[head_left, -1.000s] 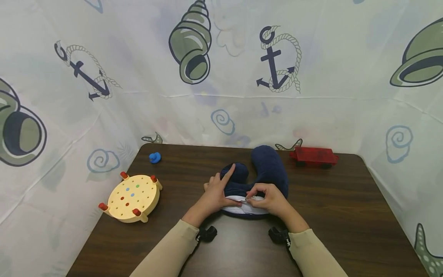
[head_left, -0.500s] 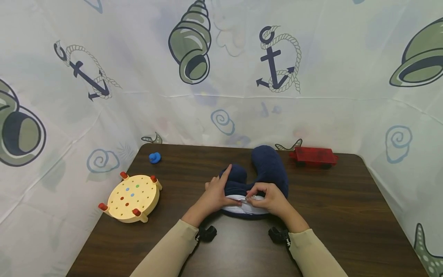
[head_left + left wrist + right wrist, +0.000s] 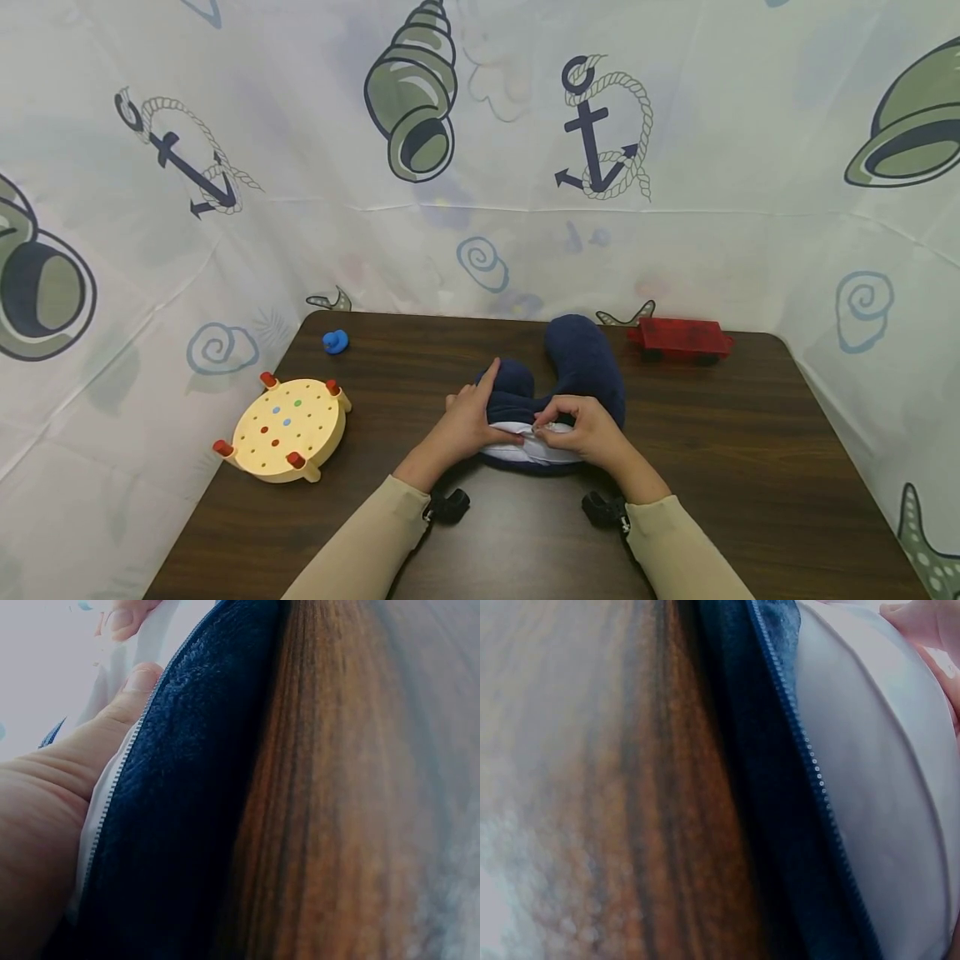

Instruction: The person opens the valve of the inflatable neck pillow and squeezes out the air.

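Note:
A dark blue U-shaped neck pillow (image 3: 588, 362) lies on the table with its front side unzipped. White inner fabric (image 3: 517, 450) shows through the gap. My left hand (image 3: 468, 421) rests on the pillow's left part, index finger straight and thumb pressed on the white fabric. In the left wrist view that thumb (image 3: 112, 720) lies just inside the zipper (image 3: 112, 784). My right hand (image 3: 581, 429) pinches the white fabric between thumb and index finger; a tiny greyish bit shows at the fingertips, too small to identify. The zipper's toothed edge (image 3: 814, 761) also runs along the opening in the right wrist view.
To the left stands a round yellow toy (image 3: 288, 429) with red-tipped pegs. A small blue piece (image 3: 335, 342) lies at the back left, and a red toy wagon (image 3: 681, 337) at the back right. Patterned cloth (image 3: 480, 167) hangs behind the table (image 3: 750, 467).
My left index finger has shifted slightly left and down on the pillow, and the pillow's left end has settled a little. My right hand stays in the same pinch.

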Motion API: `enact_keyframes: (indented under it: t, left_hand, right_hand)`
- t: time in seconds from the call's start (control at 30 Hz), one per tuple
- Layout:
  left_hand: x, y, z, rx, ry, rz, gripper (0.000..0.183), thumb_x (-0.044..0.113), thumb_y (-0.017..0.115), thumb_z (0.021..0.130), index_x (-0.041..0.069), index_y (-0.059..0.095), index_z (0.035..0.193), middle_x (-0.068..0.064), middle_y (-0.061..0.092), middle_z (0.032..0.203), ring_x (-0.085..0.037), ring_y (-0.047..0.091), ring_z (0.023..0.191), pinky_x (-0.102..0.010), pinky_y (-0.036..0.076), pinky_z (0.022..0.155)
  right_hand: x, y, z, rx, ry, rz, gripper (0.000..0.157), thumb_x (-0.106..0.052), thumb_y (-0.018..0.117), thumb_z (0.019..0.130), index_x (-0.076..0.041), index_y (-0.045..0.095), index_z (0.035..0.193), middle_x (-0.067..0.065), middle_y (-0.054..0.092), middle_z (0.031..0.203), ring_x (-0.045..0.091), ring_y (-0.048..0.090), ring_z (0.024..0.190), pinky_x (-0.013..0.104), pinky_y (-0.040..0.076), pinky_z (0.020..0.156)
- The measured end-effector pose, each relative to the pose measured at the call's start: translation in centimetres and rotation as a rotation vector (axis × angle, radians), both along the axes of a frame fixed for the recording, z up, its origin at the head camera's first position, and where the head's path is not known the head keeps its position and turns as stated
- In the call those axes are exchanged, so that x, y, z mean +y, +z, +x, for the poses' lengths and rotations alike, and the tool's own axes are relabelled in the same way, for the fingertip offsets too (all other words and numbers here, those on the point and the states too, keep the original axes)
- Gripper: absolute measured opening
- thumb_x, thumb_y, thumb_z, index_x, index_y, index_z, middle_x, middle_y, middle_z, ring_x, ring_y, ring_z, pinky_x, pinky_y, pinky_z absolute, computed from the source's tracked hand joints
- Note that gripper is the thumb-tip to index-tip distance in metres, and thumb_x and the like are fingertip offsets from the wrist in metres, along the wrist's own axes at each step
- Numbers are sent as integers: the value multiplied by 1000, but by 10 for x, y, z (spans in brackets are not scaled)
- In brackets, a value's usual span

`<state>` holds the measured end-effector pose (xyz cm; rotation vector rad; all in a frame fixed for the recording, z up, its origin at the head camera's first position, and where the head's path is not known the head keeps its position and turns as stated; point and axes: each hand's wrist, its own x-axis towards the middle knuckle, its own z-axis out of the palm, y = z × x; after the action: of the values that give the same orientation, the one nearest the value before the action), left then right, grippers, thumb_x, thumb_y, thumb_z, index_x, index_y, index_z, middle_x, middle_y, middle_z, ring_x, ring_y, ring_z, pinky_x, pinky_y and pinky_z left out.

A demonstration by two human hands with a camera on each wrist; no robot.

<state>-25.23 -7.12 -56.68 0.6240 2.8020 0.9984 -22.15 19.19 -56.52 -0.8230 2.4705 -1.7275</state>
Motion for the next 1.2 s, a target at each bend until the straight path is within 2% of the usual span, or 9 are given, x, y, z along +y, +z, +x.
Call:
enact_keyframes:
  t: [0.43, 0.8, 1.2]
  left_hand:
    - [0, 1, -2, -25, -13, -19, 139, 59, 100, 70, 18, 19, 176, -19, 62, 156, -38, 63, 134, -53, 38, 99]
    - [2, 5, -2, -66, -14, -13, 133, 56, 100, 73, 15, 24, 175, -17, 62, 158, -38, 63, 138, -57, 39, 106]
    - [2, 1, -3, -89, -21, 0, 126, 51, 100, 76, 15, 28, 173, -17, 63, 156, -38, 63, 138, -61, 37, 113]
  right_hand:
    - [0, 0, 0, -7, 5, -3, 17, -9, 91, 88, -23, 83, 95, -3, 83, 98, 15, 75, 98, 21, 56, 97]
    - [0, 1, -1, -19, 14, -15, 17, -8, 91, 88, -22, 83, 95, -2, 83, 98, 16, 75, 99, 22, 56, 98]
    - [1, 2, 0, -15, 11, -9, 18, -8, 91, 88, -22, 83, 95, -2, 83, 99, 16, 75, 98, 21, 56, 98]
